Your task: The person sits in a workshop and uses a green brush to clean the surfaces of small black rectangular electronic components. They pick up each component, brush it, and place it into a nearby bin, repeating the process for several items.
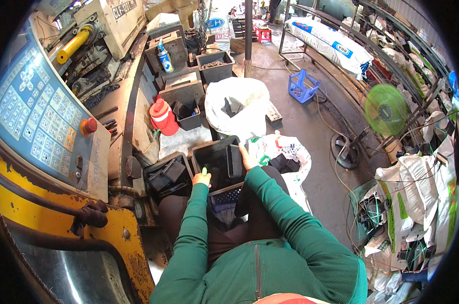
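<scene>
A person in a green long-sleeved top sits low, both arms stretched forward over a dark rectangular bin (214,152) that stands just beyond the knees. The left hand (202,178) is closed around a small green-tipped tool (204,171), which sticks up out of the fist at the near left edge of the bin. The right hand (248,158) grips a flat black plastic part (235,161), fingers wrapped over its right edge, and holds it upright inside the bin's right half.

Left of the bin, touching it, sits a black crate (166,175) filled with more black parts. Near the lap, between the knees, lies a dark woven basket (224,198). To the right of the bin a printed white sack (290,152) stands open with black pieces inside, pressed close against the right forearm.

Farther off, a big white bag (237,99) stands open just beyond the bin, and a red jug (163,116) with a white band sits to its left beside a small dark box. A machine control panel (34,116) with rows of keys and a red round button fills the far left, above a yellow machine housing (108,238). Out on the concrete floor to the right are a blue plastic basket (303,86), a green fan (386,109) and a heap of white sacks (417,197) with tangled cords.
</scene>
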The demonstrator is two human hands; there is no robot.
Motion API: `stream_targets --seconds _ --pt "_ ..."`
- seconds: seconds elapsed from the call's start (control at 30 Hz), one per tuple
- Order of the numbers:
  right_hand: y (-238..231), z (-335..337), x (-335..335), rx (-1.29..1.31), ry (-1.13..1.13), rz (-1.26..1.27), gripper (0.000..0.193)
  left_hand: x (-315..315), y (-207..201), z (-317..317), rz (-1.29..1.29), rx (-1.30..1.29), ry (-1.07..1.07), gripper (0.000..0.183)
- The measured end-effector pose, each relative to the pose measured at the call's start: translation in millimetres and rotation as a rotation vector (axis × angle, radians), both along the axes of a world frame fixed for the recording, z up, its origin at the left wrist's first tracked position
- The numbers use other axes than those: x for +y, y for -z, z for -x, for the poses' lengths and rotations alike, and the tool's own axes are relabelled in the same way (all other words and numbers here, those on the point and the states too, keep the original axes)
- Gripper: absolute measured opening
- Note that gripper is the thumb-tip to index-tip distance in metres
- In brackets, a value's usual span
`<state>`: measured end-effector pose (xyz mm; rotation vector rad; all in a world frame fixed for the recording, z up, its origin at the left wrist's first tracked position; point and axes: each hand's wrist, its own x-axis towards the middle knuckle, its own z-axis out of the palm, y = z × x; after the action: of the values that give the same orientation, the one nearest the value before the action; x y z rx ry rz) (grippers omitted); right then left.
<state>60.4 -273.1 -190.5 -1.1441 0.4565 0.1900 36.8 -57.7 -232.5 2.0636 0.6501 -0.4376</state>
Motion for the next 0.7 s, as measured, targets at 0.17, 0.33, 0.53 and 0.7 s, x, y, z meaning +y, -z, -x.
stream_targets --seconds 0.17,0.33,0.53,0.7 --pt "-44.8 41.2 25.6 -0.058 -0.657 0.025 0.078 -1.0 -46.4 8.9 0.830 -0.176 -0.187 0.038" --pt "-47.8 62.5 34.2 -0.114 -0.728 0.038 0.067 -18.9 -66.5 19.8 0.752 -0.346 -0.076 0.056" --pt "-68.3 76.3 -35.3 -0.220 -0.414 -0.234 0.067 44.8 -206.3 32.8 0.325 -0.837 0.158 0.034" --pt "-78.9 78.5 -41.7 -0.225 -0.268 -0.313 0.069 87.1 -385.6 73.4 1.711 -1.382 0.508 0.048"
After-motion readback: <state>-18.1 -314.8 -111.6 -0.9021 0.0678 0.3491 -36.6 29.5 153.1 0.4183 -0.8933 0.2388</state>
